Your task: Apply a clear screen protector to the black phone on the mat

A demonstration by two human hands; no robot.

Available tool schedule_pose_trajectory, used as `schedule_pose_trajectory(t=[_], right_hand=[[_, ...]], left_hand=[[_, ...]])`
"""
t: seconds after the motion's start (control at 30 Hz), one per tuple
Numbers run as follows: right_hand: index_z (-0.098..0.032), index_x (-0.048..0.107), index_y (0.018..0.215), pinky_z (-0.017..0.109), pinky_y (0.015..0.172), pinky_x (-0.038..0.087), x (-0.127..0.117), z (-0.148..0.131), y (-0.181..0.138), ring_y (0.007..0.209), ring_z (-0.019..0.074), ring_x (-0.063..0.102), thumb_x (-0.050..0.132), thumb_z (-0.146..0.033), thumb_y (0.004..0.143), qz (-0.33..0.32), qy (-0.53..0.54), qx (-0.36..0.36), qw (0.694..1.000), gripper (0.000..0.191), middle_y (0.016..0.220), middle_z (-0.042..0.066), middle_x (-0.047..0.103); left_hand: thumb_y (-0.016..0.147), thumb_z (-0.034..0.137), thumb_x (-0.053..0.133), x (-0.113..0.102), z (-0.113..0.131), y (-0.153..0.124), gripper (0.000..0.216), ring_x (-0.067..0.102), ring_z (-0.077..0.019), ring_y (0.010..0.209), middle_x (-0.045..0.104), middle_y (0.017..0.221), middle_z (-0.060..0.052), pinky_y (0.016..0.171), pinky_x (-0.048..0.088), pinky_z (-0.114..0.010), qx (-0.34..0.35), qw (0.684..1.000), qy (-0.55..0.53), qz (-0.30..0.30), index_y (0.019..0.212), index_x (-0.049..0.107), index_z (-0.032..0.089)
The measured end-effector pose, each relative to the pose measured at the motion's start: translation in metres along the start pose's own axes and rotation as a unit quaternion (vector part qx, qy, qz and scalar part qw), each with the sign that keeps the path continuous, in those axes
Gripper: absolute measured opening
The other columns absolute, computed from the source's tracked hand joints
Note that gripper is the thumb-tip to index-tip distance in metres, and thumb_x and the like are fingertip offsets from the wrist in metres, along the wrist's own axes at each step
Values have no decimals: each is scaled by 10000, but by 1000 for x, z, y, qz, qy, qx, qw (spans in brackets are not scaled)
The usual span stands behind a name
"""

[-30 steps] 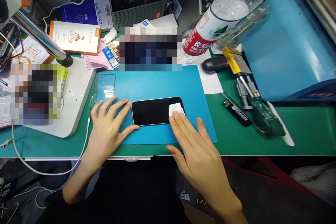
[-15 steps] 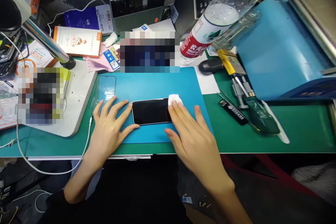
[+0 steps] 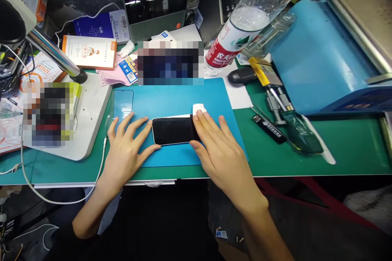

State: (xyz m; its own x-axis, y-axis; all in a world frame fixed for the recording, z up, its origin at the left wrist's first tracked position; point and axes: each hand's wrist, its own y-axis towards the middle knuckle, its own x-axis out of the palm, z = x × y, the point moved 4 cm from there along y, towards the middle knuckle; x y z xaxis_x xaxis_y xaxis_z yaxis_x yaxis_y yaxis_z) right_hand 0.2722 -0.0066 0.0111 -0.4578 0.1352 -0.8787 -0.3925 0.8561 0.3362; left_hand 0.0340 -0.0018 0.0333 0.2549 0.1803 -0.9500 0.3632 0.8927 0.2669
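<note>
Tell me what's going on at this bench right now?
A person has a dark-screened phone lying flat on a blue mat. Their left hand has thumb and index finger at its left end. The right hand has a white cloth under its fingertips at the far edge, hiding the phone's right end. A clear sheet lies just beyond the left hand.

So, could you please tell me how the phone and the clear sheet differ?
The phone is black-faced and opaque; the clear sheet is see-through. The phone lies crosswise, while the sheet's long side points away from the person. The right hand covers the phone's right end but none of the sheet. Both have rounded corners.
</note>
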Motion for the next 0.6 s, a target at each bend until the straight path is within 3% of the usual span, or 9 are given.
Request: schedule_pose_trajectory(t=[0.2,0.43,0.6], right_hand=[[-123,240,1725,593,1346,327,-6,-12,-22,1611,312,402,482,-393,1134,-13,-15,-6,1000,694,1691,184,464],[-118,263,1716,593,1345,332,5,-9,8,1612,304,398,491,-367,1135,-6,-8,-8,1000,672,1694,192,455],[-103,273,1712,560,1365,295,-3,-22,-19,1605,294,414,490,-366,1136,-13,-10,-18,1000,670,1684,180,476]], left_hand=[[1055,473,672,0,-1,0,521,477,-406,1542,655,1527,-134,1286,284,-658,3,1000,-11,-1,1498,608,208],[1054,462,675,0,0,0,508,487,-414,1533,662,1520,-131,1285,284,-675,0,1000,-7,4,1494,616,215],[1052,472,672,0,0,1,523,488,-416,1531,668,1508,-135,1297,291,-670,1,1000,-14,1,1489,615,189]])
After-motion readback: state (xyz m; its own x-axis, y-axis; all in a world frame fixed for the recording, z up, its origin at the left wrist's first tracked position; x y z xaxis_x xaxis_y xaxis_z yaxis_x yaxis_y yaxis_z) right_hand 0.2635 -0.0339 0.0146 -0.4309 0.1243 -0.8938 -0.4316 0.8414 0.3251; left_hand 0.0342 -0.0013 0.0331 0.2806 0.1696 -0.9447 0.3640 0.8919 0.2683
